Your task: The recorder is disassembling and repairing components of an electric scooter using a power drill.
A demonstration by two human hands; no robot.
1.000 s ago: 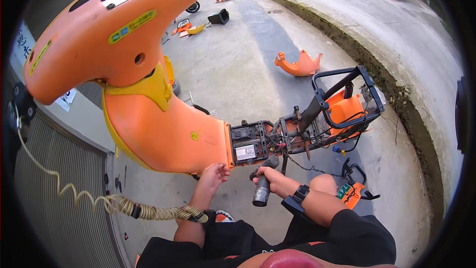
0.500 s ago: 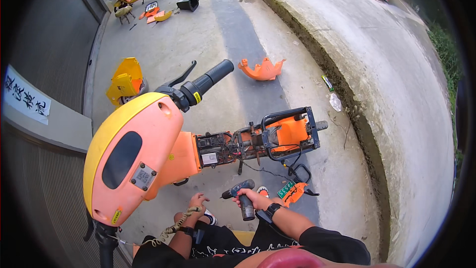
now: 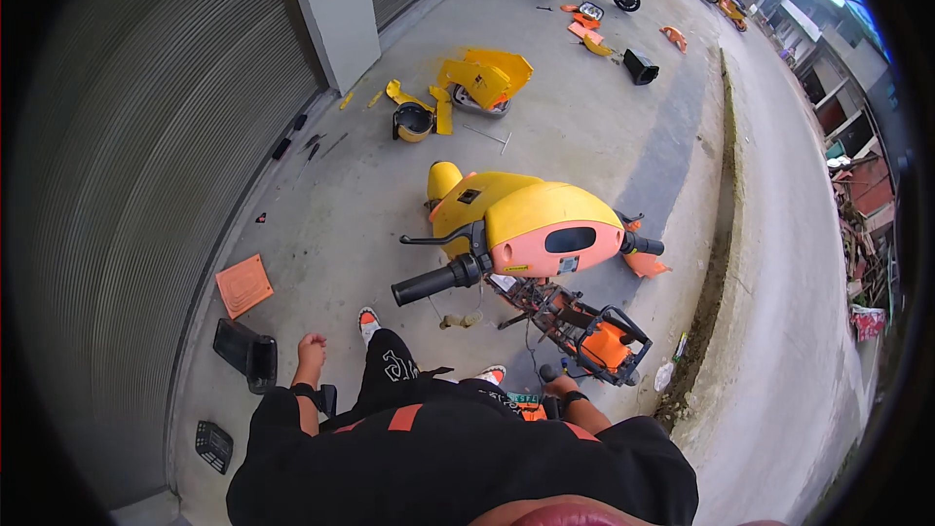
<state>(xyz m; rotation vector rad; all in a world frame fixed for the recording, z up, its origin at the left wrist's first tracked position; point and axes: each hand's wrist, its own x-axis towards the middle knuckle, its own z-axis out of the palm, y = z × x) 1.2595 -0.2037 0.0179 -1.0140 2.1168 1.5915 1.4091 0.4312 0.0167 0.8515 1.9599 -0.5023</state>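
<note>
My right hand [image 3: 561,387] grips a cordless drill [image 3: 548,371], only partly visible beside my leg. My left hand [image 3: 311,353] hangs at my left side, its fingers curled in, and nothing shows in it. In front of me stands a partly stripped scooter [image 3: 550,239] with a yellow and orange front cover and black handlebars. Its rear frame [image 3: 575,317] is bare, with wires and an orange piece inside. A coiled cable [image 3: 463,319] dangles under the left handlebar grip [image 3: 424,286]. By my right foot lies an orange part with a green plate [image 3: 526,398].
An orange panel [image 3: 243,285], a black bin-like part [image 3: 245,355] and a black crate [image 3: 213,446] lie left, along the shutter [image 3: 166,185]. Ahead are a helmet [image 3: 413,122], yellow panels [image 3: 487,76] and a T-shaped tool [image 3: 492,138]. A gutter [image 3: 719,253] runs along the right.
My view has swung left and risen, and the scooter now appears farther off. My left hand has moved away from the coiled cable to my side. The drill stays in my right hand.
</note>
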